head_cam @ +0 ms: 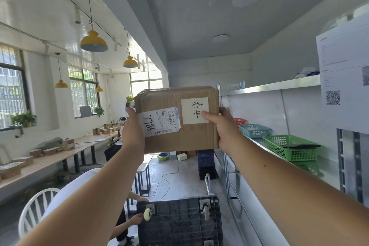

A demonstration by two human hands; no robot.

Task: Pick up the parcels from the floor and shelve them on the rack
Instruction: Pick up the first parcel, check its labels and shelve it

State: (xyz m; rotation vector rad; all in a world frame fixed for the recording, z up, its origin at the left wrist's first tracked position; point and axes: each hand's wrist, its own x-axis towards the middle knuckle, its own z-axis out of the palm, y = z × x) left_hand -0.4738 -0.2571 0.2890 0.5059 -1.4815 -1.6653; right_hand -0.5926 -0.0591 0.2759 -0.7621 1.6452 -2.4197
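A brown cardboard parcel (191, 136) hangs at chest height in the middle of the view, held out in front of me between both hands. It carries a white shipping label with "7786" written on it and a cream note with handwriting. My left hand (132, 130) grips its left side. My right hand (223, 126) grips its right side, thumb across the cream note. The metal rack (279, 86) runs along the right, just beside the parcel's right edge.
On the rack's middle shelf stand a green basket (289, 147), a blue basket (254, 130) and a red basket (239, 121). An upturned black cart (179, 223) lies below, touched by another person's hands (137, 218). Blue and black crates (206, 163) stand behind. Tables line the left.
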